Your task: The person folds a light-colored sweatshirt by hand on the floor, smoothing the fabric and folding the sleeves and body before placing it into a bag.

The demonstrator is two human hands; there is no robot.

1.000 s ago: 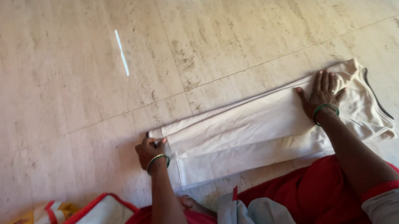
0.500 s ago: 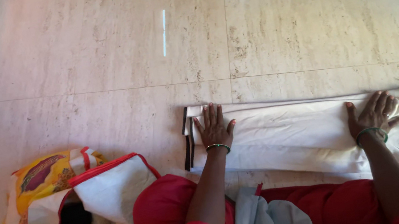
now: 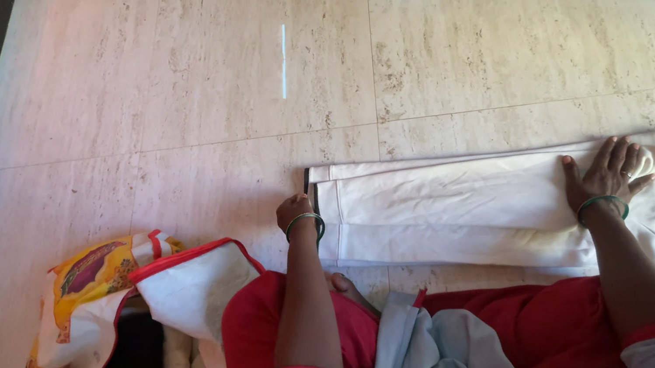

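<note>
A cream folded garment (image 3: 473,208) lies flat on the pale stone floor (image 3: 179,93), just ahead of the person's red-clad lap. The left hand (image 3: 295,212) sits at the garment's left end, fingers curled at the dark-trimmed edge; whether they pinch the cloth cannot be told. The right hand (image 3: 605,171) presses flat, fingers spread, near the right end. A cloth bag (image 3: 106,292) with red trim lies to the left.

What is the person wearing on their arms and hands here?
Both arms are bare from wrist to upper arm, ending in short pale grey sleeves with red trim. The left hand has a green bangle at the wrist. The right hand has a green bangle too, plus a ring on one finger.
</note>
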